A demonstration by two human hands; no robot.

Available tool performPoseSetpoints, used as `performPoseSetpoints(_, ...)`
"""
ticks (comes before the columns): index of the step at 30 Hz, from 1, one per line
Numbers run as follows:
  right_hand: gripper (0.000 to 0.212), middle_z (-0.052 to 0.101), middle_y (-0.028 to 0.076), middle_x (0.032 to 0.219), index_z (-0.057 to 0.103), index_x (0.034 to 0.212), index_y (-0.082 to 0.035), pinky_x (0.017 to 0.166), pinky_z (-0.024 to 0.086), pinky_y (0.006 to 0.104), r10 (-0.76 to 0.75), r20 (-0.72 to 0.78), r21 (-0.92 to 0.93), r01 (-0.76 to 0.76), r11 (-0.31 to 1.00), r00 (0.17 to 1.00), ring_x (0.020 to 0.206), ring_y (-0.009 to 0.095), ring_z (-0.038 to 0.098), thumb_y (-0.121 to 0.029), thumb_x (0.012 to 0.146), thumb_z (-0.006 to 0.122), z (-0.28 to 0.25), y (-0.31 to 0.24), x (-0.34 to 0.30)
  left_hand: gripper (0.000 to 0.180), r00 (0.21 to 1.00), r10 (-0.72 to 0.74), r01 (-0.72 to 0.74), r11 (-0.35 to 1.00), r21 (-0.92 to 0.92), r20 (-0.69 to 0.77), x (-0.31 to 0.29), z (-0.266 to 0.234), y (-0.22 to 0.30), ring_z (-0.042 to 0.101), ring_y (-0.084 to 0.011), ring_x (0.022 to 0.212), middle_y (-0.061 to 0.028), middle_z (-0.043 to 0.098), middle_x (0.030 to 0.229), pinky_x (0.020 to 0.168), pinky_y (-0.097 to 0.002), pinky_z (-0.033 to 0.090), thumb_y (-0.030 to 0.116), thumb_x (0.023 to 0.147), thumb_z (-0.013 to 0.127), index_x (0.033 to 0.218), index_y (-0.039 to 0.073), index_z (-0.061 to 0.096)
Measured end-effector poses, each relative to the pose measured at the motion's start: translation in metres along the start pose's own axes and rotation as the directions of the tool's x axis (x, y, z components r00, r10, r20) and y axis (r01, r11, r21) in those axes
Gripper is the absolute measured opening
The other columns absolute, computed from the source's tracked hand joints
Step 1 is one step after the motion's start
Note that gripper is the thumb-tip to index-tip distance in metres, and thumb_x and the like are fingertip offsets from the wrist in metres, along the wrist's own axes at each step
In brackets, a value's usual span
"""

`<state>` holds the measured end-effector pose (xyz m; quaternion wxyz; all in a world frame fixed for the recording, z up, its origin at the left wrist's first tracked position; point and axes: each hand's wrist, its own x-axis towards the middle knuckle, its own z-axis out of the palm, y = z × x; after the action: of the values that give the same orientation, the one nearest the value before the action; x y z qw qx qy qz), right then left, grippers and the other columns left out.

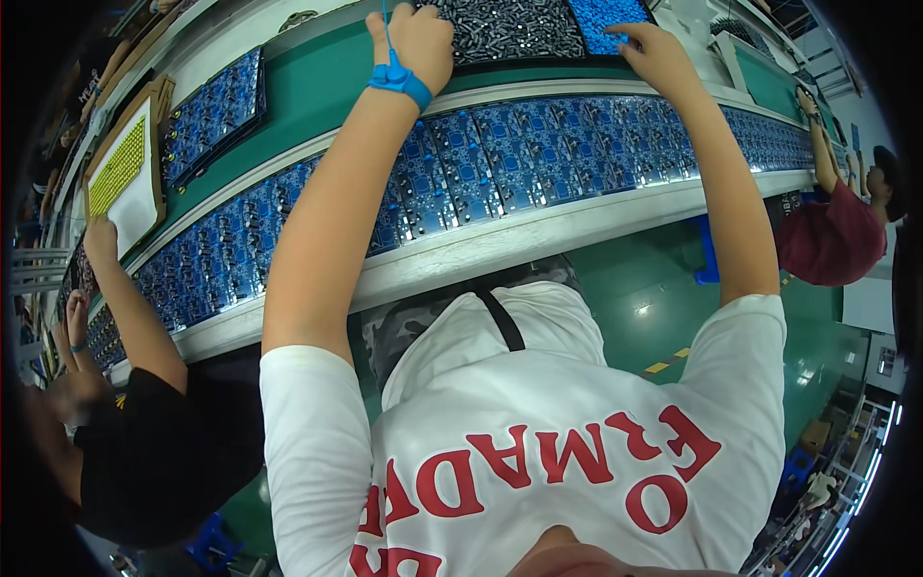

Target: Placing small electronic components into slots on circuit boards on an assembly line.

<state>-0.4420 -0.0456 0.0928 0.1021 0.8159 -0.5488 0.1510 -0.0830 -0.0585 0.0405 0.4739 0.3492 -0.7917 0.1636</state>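
My left hand [418, 46], with a blue wrist strap [401, 83] and its cord, is at the left end of a tray of small black cylindrical parts [514, 31]. Its fingers are curled, and their tips are hidden. At the right end, my right hand [661, 60] reaches over a heap of small blue parts [601, 21]. Thumb and fingers are bent together there; whatever is between them is too small to make out. Below both hands runs a long row of blue circuit boards [538, 154] on the line.
A pale rail [538, 216] edges the line in front of me. More circuit boards [213, 115] and a white board with yellow pieces [123, 178] stand at the left. A co-worker in black [163, 452] is close on my left; another in dark red [835, 236] is at the right.
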Motion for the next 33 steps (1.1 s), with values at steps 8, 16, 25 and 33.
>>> performPoseSetpoints(8,0.019,0.066,0.007,0.085,0.072,0.107,-0.007,0.077,0.052,0.0363,-0.156,0.04,0.485,0.117,0.867,0.987,0.082,0.023,0.064,-0.014,0.091,0.067,-0.009,-0.135,-0.002,0.013,0.937,-0.201,0.083,0.922,0.379,0.286,0.015,-0.011,0.017,0.059,-0.0266,0.096,-0.0062,0.066,0.086,0.087,-0.0531,0.04,0.024,0.081,0.066,0.075,0.014,0.073)
performPoseSetpoints(16,0.018,0.067,0.011,0.09,0.074,0.104,-0.006,0.078,0.051,0.0376,-0.276,0.11,0.384,0.215,0.898,0.955,0.085,0.028,0.064,-0.011,0.088,0.066,0.021,-0.156,-0.01,0.013,0.905,-0.16,0.154,0.987,0.047,0.393,0.012,-0.066,0.023,0.064,-0.023,0.088,-0.0008,0.071,0.09,0.09,-0.0498,0.043,0.024,0.088,0.068,0.095,0.016,0.076)
performPoseSetpoints(25,0.016,0.067,0.012,0.09,0.071,0.103,-0.005,0.078,0.051,0.0381,-0.266,-0.022,0.44,0.248,0.863,0.964,0.086,0.028,0.064,-0.009,0.088,0.066,0.033,-0.151,-0.008,0.015,0.696,-0.277,0.592,0.743,-0.311,0.663,-0.001,-0.077,0.052,0.069,-0.0241,0.077,-0.0093,0.073,0.089,0.073,-0.0347,0.054,0.017,0.089,0.065,0.099,0.01,0.073)
performPoseSetpoints(33,0.008,0.068,0.013,0.091,0.069,0.092,-0.002,0.079,0.053,0.0403,-0.324,0.019,0.361,0.296,0.884,0.946,0.088,0.032,0.067,-0.006,0.086,0.064,0.031,-0.153,-0.006,0.016,0.72,-0.191,0.568,0.715,-0.408,0.668,-0.014,-0.067,0.054,0.07,-0.0212,0.083,-0.0094,0.073,0.09,0.075,-0.0333,0.055,0.011,0.088,0.067,0.101,0.005,0.072)
